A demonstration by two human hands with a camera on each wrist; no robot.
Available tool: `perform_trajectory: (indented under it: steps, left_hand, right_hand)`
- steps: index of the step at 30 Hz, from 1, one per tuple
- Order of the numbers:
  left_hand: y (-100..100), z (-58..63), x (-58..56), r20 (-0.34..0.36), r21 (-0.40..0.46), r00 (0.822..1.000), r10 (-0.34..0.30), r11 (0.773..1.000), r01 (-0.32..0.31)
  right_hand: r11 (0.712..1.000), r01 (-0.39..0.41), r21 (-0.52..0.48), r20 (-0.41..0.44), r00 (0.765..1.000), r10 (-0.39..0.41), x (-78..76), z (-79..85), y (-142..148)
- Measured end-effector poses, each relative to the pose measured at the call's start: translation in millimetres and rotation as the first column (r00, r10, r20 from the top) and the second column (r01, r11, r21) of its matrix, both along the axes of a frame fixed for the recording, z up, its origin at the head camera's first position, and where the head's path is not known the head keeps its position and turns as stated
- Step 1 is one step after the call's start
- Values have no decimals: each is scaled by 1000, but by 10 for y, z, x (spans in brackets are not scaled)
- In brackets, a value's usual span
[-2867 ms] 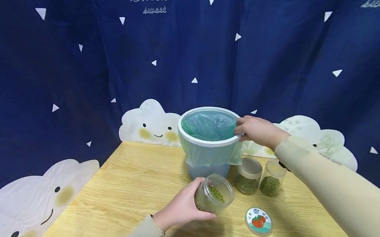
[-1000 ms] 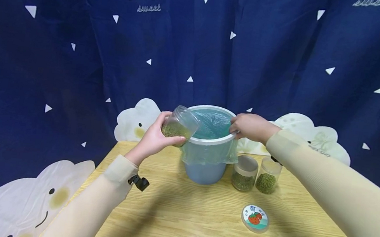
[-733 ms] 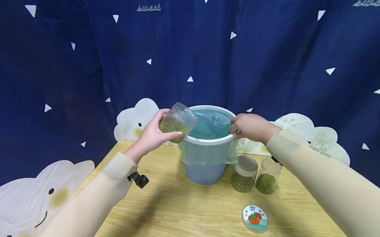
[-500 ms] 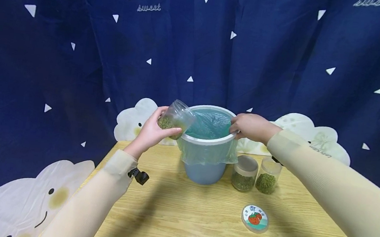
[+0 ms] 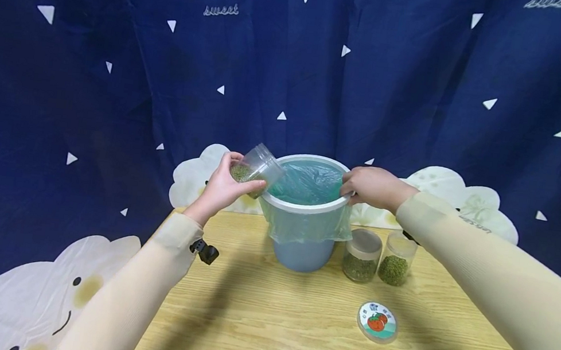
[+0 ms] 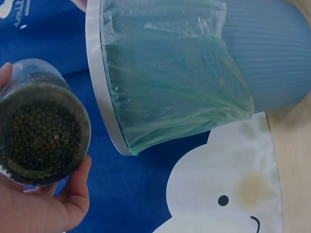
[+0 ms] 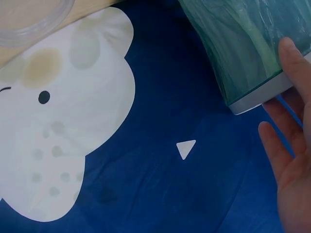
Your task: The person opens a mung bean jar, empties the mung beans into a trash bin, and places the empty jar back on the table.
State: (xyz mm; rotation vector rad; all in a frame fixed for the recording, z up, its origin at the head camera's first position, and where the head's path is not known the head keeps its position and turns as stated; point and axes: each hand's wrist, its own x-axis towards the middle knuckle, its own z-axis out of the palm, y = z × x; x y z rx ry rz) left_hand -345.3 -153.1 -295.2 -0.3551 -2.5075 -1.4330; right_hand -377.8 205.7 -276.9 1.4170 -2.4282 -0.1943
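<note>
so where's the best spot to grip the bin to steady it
Probably the white rim of the bin, from the right, where the right hand grips: it's a thin edge to pinch, and the left hand holds a tilted jar at the left.

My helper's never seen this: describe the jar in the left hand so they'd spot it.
Find the blue bin on the wooden table. At the left of its rim, the left hand grips a clear jar of green beans. Unlike the two jars standing on the table, it is held up, tilted toward the bin.
</note>
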Motion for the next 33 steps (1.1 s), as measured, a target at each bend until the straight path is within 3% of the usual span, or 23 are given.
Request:
perform_trajectory:
  steps: [33]
  left_hand:
    - [24,-64,-104,15,100,1000,4,995,-5]
  right_hand:
    - [1000,8,23,-18,1000,-7,22,-5,0]
